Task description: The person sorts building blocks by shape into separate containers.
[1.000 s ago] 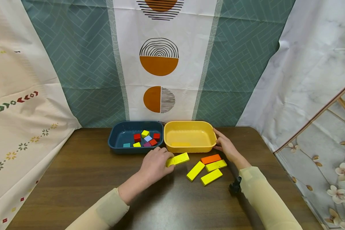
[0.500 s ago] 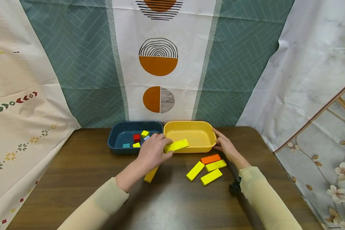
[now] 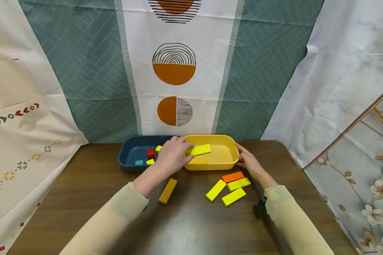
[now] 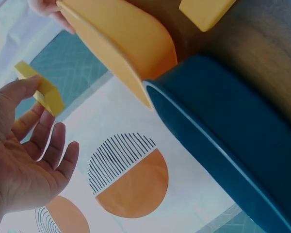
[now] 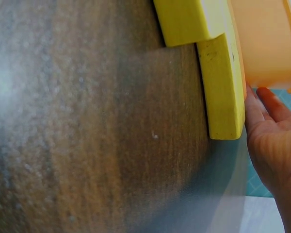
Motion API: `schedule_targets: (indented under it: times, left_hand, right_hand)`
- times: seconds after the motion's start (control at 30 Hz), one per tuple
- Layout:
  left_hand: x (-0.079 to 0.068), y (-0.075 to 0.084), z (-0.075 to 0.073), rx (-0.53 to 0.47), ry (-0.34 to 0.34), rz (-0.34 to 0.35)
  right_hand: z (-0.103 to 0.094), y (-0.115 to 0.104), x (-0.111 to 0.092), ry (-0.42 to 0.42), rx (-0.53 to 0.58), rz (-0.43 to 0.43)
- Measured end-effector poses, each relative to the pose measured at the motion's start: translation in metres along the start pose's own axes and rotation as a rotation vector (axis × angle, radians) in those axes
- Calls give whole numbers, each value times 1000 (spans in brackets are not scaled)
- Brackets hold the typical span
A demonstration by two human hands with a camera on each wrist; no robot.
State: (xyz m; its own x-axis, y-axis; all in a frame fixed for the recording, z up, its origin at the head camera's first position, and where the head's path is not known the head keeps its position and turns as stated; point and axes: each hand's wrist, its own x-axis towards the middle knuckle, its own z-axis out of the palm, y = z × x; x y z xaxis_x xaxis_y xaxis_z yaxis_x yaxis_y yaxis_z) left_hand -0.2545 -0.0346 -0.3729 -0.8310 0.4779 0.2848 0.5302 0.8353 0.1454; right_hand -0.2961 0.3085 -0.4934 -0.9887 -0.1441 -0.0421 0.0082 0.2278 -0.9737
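Note:
My left hand [image 3: 172, 156] pinches a yellow rectangular block [image 3: 200, 149] between thumb and fingertips, above the yellow bin [image 3: 225, 165]. In the left wrist view the same block [image 4: 47, 94] sticks out past the thumb while the other fingers stay loosely bent. At the bin's right end, my right hand [image 3: 253, 164] rests its extended fingers against the wall; the right wrist view shows those fingers [image 5: 274, 104] at the bin's side. A yellow-orange block [image 3: 200, 160] lies inside the bin.
Left of the yellow bin stands a blue bin [image 3: 127, 166] holding several small coloured cubes, partly hidden by my left hand. On the table lie an orange block [image 3: 233, 176], several yellow blocks [image 3: 216, 190] and a yellow-orange block [image 3: 168, 191]. A patterned cloth [image 3: 115, 71] hangs behind.
My left hand has lifted the yellow block off the table and carried it up and away over the yellow bin, uncovering the yellow-orange block on the table. My right hand stays at the bin.

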Motion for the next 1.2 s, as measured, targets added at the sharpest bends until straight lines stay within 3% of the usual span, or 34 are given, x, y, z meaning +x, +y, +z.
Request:
schedule_targets:
  times: [0.4,0.67,1.2]
  left_hand:
    - [22,2,4,65,-92,-7]
    - [31,3,17,67,-157,-15]
    - [40,1,39,101,-198,-48]
  right_hand:
    - [1,-1,0,4,-2,-6]
    - [3,-2,-2,16,-11,2]
    - [4,-5,-4,19,6,15]
